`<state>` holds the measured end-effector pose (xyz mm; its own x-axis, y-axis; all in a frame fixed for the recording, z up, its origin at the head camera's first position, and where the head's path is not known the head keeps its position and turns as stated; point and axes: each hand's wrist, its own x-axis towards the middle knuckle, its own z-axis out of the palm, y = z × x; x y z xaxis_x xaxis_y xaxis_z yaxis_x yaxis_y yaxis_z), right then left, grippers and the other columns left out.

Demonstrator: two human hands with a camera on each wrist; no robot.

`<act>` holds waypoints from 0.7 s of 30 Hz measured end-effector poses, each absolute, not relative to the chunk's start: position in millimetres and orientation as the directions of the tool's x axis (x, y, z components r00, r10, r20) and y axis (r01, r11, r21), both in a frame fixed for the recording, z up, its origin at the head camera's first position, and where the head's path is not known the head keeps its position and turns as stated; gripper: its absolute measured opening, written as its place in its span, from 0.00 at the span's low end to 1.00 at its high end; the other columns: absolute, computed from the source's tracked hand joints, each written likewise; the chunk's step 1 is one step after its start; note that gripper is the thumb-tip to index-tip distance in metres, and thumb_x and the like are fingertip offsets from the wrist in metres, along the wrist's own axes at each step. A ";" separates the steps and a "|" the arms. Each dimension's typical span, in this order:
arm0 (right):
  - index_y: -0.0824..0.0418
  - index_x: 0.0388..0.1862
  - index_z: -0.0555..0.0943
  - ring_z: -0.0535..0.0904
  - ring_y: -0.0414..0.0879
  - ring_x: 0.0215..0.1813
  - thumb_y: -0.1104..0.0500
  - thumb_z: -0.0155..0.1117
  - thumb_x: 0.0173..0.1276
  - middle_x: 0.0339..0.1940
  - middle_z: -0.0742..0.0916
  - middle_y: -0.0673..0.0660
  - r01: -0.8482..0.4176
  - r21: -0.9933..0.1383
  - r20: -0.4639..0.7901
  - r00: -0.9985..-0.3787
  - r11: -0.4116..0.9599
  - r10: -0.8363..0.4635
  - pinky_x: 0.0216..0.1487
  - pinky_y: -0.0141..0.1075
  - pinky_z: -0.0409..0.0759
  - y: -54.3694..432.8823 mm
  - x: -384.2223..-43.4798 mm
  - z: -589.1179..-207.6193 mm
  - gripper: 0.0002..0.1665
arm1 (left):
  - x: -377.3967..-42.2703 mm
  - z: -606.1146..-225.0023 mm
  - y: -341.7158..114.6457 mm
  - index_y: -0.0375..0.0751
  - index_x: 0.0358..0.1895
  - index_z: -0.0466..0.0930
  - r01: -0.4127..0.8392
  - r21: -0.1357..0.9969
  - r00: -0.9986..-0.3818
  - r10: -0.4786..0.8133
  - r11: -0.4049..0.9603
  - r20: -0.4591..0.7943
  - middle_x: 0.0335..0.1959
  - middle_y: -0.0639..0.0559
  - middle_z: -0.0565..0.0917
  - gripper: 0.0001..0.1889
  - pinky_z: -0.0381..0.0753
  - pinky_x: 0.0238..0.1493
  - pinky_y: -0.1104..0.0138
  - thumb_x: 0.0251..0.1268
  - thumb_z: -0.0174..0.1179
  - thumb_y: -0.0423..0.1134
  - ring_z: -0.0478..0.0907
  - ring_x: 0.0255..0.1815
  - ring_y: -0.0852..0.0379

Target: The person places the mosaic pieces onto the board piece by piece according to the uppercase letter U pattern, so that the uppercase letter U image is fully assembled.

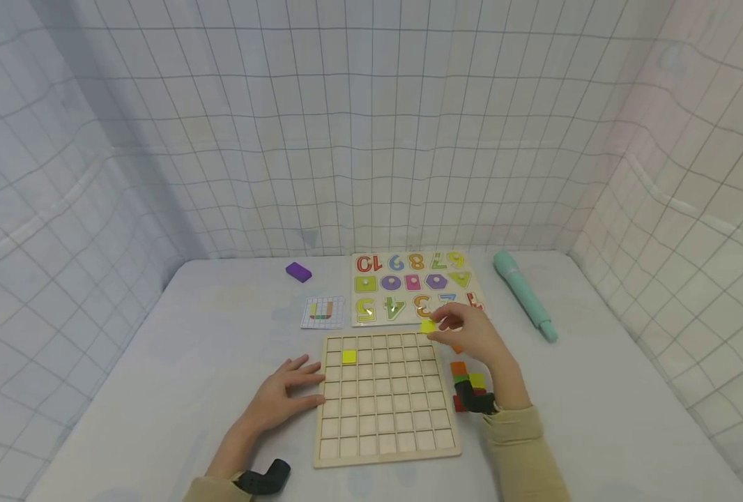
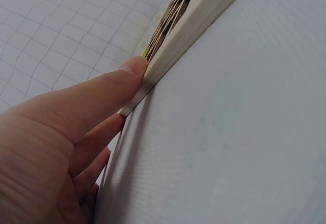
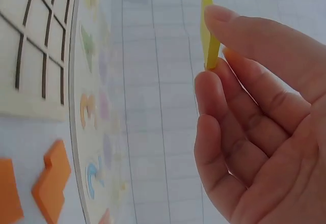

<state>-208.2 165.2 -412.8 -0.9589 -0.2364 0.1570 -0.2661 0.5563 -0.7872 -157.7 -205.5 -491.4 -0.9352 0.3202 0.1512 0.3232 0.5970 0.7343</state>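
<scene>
A wooden grid board (image 1: pixel 384 397) lies flat in front of me, and one yellow square tile (image 1: pixel 349 357) sits in a compartment near its far left corner. My left hand (image 1: pixel 286 394) rests beside the board, its thumb and fingertips touching the left edge; the fingers are fairly straight in the left wrist view. Between thumb and fingers, my right hand (image 1: pixel 468 335) pinches a second yellow tile (image 3: pixel 210 35), raised above the board's far right corner. Orange pieces (image 3: pixel 52 180) lie on the table below it. Part of the tile pile is hidden by the right wrist.
Right of the board lie orange, green, yellow and red tiles (image 1: pixel 477 381). Behind it are a number puzzle board (image 1: pixel 380 272) and a small pattern card (image 1: pixel 323 313). A purple block (image 1: pixel 299 272) lies at the back left, a teal tube-shaped object (image 1: pixel 525 296) at the right.
</scene>
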 end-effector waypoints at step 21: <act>0.55 0.37 0.83 0.77 0.38 0.35 0.56 0.75 0.53 0.33 0.83 0.46 -0.370 -0.756 0.096 -0.878 0.540 -0.468 0.39 0.31 0.79 47.4 -213.0 -441.9 0.14 | -156.7 -488.4 -205.2 0.47 0.49 0.84 0.315 0.736 -0.936 0.324 0.599 0.137 0.59 0.51 0.77 0.23 0.48 0.73 0.50 0.49 0.70 0.52 0.58 0.70 0.44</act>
